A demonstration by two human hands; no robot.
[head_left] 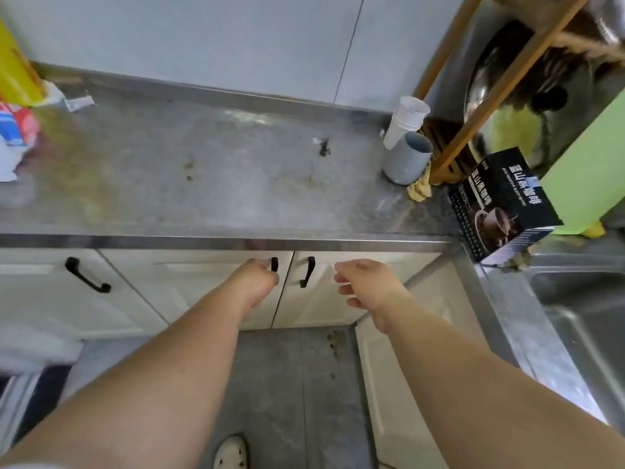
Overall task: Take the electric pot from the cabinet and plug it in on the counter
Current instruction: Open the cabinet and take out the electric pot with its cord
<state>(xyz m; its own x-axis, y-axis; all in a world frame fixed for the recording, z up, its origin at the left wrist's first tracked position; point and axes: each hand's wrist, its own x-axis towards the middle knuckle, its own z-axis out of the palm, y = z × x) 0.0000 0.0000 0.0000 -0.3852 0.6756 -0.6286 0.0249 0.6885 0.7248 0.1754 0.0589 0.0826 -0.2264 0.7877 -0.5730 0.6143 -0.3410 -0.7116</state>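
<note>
Below the steel counter (209, 184) are white cabinet doors with black handles. My left hand (260, 279) is closed around the black handle (274, 264) of the middle door (203, 286). My right hand (365, 282) hovers open with fingers spread, just right of the neighbouring door's handle (307, 271), not touching it. Both doors are shut. No electric pot is visible.
On the counter's right stand stacked white cups (406, 123), a grey cup (407, 159), a black coffee box (504, 204) at the edge and a wooden rack (490, 82). A steel sink (581, 316) lies at the right. Packets (17, 126) sit at the left.
</note>
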